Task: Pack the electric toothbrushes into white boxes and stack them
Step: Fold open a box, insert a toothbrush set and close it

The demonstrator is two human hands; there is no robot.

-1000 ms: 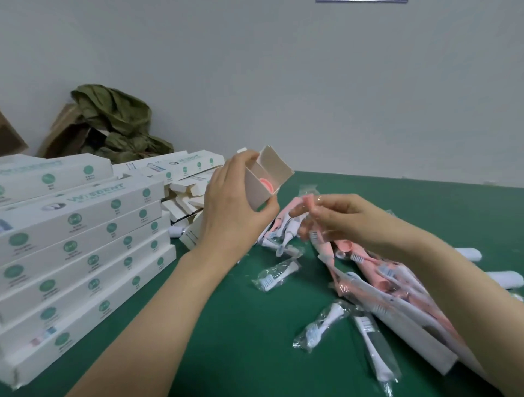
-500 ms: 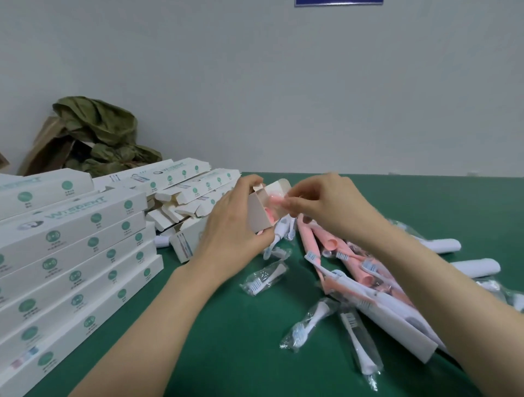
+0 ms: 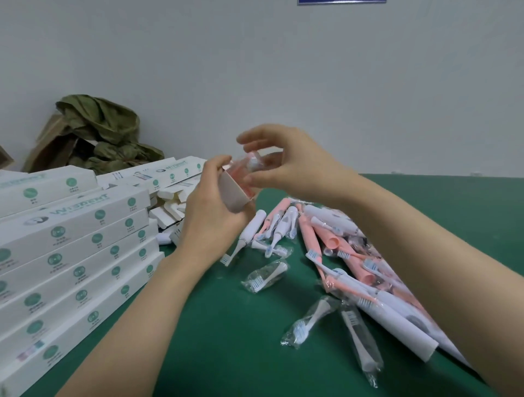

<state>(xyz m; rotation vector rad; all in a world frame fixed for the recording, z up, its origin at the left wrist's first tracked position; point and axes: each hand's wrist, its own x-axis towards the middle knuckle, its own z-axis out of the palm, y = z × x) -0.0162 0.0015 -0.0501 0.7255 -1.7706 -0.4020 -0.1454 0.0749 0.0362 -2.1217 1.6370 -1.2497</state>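
Far left: stack of closed white boxes (image 3: 71, 255), several layers, on the green table (image 3: 226, 354). I read that part as done. Top box face was printed "WISDENT" in pale teal, with rows of round green badges; the captions under the badges were too small for me to read. Behind it, an olive cloth (image 3: 99, 133) slumped over brown cardboard at the wall.

Right of the stack, loose boxes (image 3: 173, 181) lay jumbled, some with end flaps open. I judged those not yet filled or closed.

Centre: left hand (image 3: 209, 218) was wrapped around a white box (image 3: 234, 195), open end up and tilted right. A pink toothbrush (image 3: 246, 172) in clear wrap sat partway in the opening, tip sticking out. Right hand (image 3: 286, 167) was over the tip, fingers spread and loosely curled, thumb below it. I couldn't tell whether it pinched the wrap or only touched it. So 1 insert was in progress, flap not closed, box not stacked.

Right: pile of toothbrushes (image 3: 340, 249), pink and white, bagged, well apart from the stack, so plenty left to pack. 3 bagged brush heads (image 3: 265, 276) lay loose in front. Blue sign (image 3: 340, 2) at the top edge was cropped and unreadable
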